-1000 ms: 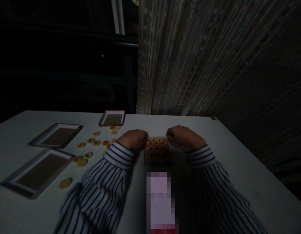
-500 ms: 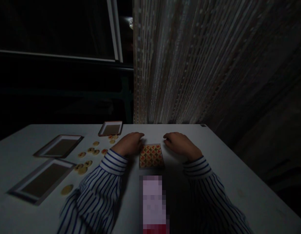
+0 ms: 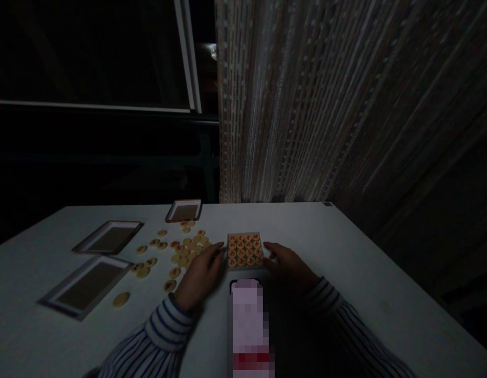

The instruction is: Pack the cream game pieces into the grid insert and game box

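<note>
A shallow square box lies flat on the table, filled with rows of round xiangqi pieces marked in red characters. On its left side is my left hand, fingers stretched forward and thumb apart, with a small gap to the box. My right hand rests at the right side; its fingertips and thumb reach the box's edge and seem to touch it. Neither hand has anything in its grasp. Loose xiangqi pieces lie scattered left of my left hand, several of them face down.
Three flat framed trays or lids stand to the left: a near one, a middle one and a far one. A pixelated phone-like object lies in front of me. A bead curtain hangs behind the white table.
Both hands have drawn back toward me from the box's far corners to its sides. More loose pieces show beside my left arm. The view has shifted slightly.
</note>
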